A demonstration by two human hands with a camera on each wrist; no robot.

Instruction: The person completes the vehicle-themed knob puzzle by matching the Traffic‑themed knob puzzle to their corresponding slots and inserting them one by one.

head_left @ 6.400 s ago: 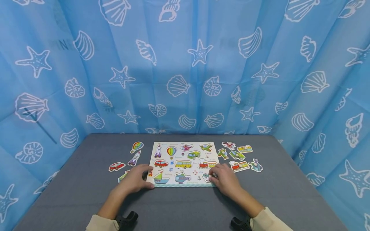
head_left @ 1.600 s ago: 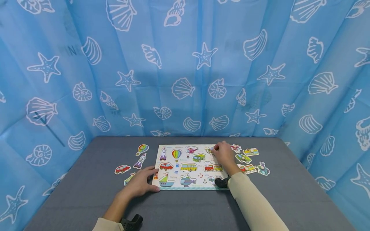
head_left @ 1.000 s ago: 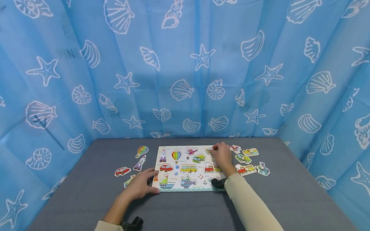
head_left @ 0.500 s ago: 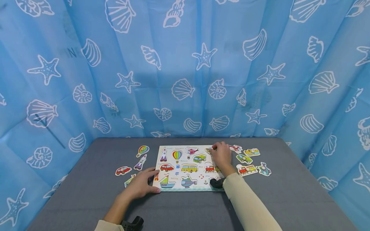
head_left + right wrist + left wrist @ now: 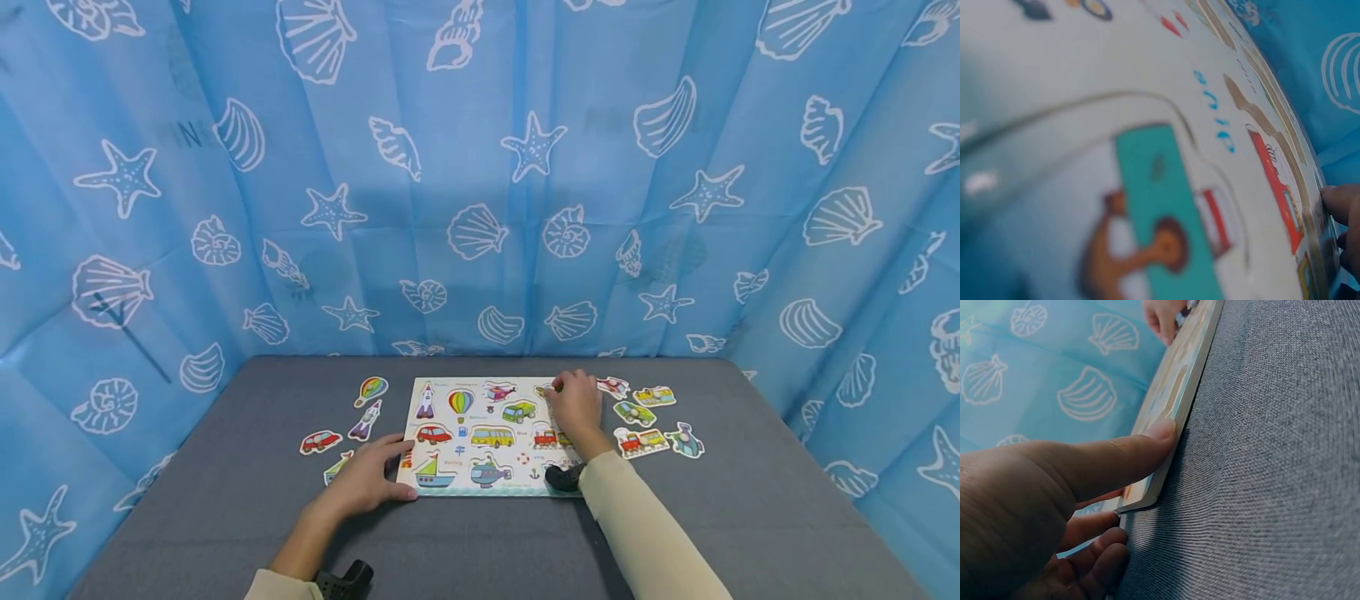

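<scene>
On the grey table lies a white wooden puzzle board [image 5: 480, 492] with vehicle pictures in shaped recesses. My left hand [image 5: 367, 477] grips its near left corner. In the left wrist view the thumb [image 5: 1147, 447] presses along the board's near edge, with the other fingers bent at the left side. At the far right corner, my right hand [image 5: 577, 407] pinches the green airplane puzzle piece [image 5: 542, 390] over its recess; the fingers hide most of it. The right wrist view shows the ship picture [image 5: 1160, 187] close up, with the right fingers [image 5: 1341, 203] at the edge.
Left of the board lie loose pieces: a balloon [image 5: 371, 390], a rocket [image 5: 365, 421], a red car [image 5: 321, 442] and a partly covered sailboat [image 5: 339, 467]. To the right are a helicopter [image 5: 613, 386], bus [image 5: 654, 396], truck [image 5: 634, 413], train [image 5: 641, 442] and submarine [image 5: 686, 440].
My right hand has gone from the ship at the near right corner to the far right corner. The airplane piece has left the right-hand group. Lately both hands have hardly moved.
</scene>
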